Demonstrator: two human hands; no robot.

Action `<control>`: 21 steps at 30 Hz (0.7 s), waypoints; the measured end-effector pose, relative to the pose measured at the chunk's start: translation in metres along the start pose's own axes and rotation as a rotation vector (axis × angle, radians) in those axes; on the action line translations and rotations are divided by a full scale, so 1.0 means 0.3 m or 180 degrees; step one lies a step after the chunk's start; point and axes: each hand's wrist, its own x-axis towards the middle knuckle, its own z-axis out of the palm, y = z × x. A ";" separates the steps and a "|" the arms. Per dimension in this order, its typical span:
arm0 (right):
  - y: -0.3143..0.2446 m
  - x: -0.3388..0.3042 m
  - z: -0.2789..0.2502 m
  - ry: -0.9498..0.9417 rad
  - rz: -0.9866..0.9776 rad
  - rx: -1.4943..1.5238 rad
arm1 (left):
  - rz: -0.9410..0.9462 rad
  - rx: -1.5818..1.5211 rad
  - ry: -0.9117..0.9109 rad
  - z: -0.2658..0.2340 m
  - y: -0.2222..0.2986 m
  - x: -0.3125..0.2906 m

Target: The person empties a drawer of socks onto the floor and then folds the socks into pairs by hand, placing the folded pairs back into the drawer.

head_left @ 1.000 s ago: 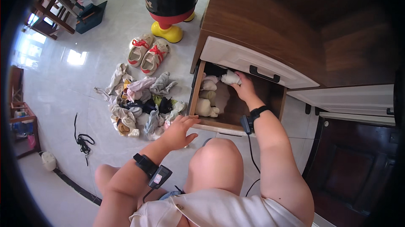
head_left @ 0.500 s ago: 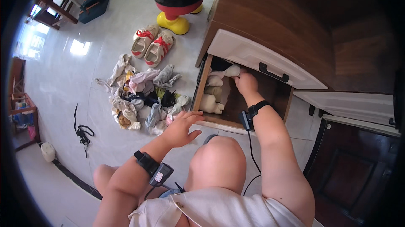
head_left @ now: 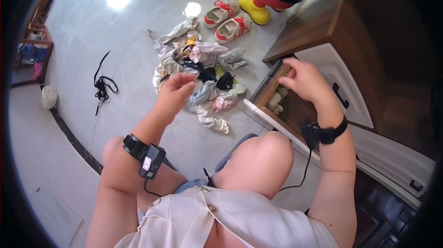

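Observation:
A loose pile of crumpled socks (head_left: 210, 50) in white, grey, pink and black lies on the tiled floor. My left hand (head_left: 171, 98) hovers at the pile's near left edge, its fingers loosely bent and parted from the thumb, with nothing seen in them. To the right, an open drawer (head_left: 288, 128) with a white front holds rolled, pale socks (head_left: 276, 101). Over the drawer's far end is my right hand (head_left: 304, 81), thumb and fingers apart, and no item shows between them. That hand and wrist hide part of the drawer's inside.
Beige shoes with red laces (head_left: 233, 26) stand beyond the pile. Behind them is a black and red bin on yellow feet (head_left: 256, 10). The brown cabinet (head_left: 318, 26) rises on the right. A black cord (head_left: 104, 90) lies at left, near a white rounded object (head_left: 49, 96).
The view has swung left. My right hand has lifted out of the drawer from the white sock it was touching. My left hand has left the drawer's edge for the pile.

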 end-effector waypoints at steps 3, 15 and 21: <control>-0.192 0.185 0.038 -0.0158 -0.0812 -0.0346 | -0.0104 -0.0370 0.0320 -0.121 -0.006 -0.036; -0.218 0.608 0.831 -0.0831 0.0850 -0.0541 | -0.0277 -0.0530 0.0603 -0.349 -0.063 -0.354; -0.078 0.581 0.752 0.0530 0.0826 0.0105 | -0.0249 -0.0561 0.0174 -0.345 -0.042 -0.292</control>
